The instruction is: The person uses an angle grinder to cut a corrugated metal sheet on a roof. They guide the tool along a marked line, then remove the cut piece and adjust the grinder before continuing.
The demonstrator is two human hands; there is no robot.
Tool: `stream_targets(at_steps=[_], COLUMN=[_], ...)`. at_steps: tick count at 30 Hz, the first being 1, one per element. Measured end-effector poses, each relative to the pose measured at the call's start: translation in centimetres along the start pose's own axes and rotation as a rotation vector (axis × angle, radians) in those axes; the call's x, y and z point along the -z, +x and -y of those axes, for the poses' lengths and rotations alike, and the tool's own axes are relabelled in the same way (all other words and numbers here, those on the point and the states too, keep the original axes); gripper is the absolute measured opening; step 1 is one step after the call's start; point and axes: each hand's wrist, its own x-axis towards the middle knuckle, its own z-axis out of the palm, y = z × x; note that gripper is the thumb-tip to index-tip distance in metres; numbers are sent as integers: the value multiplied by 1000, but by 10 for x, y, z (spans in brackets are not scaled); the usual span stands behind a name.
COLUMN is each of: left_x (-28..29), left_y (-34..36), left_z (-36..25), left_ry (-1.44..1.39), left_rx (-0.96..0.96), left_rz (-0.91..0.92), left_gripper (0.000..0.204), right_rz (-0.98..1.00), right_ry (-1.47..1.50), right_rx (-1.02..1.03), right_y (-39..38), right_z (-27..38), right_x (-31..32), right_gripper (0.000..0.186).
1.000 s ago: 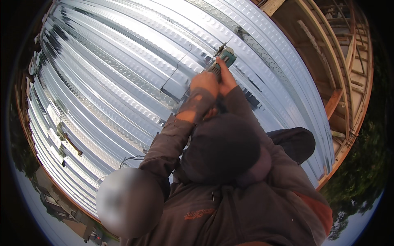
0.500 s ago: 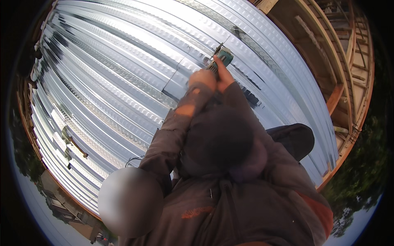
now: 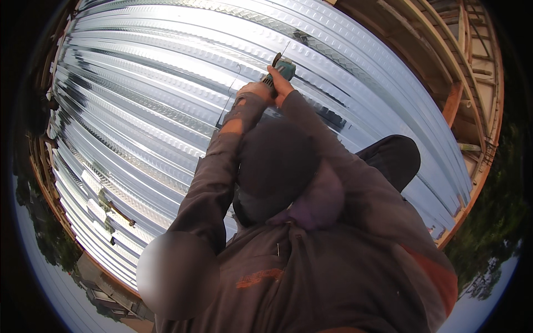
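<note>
Both my hands are closed round a teal and black angle grinder held out in front of me over ribbed metal decking. My left hand wraps the rear of its body. My right hand grips close behind the head, with its thumb laid along the housing. A thin dark disc stands edge-on at the tool's far end. Whether it touches the metal I cannot tell. My palms hide most of the grinder's handle.
A thin bent wire rises left of my hands. Tools and pale pieces lie on the decking at the left. Timber framing borders the decking on the right, with trees beyond. My bent knee shows at the right.
The grinder and both hands have shifted left and slightly farther away in the picture. The whole view has moved a little too. My grip looks the same.
</note>
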Motion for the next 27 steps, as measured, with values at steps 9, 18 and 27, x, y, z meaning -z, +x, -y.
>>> stream_targets(at_steps=[9,18,27], left_x=[-13,-67,-106], left_y=[-25,-30,-68], left_z=[1,-17,47], left_ry=[-13,-190,-267], left_rx=[-94,-205,-115], left_rz=[-192,-495,-415], left_gripper=[34,41,54], right_rz=[117,164,303], right_ry=[53,-22,-31], right_rx=[75,240,30], right_y=[-37,-80,-80], right_z=[3,32,-29], right_x=[0,28,24], right_gripper=[40,45,34])
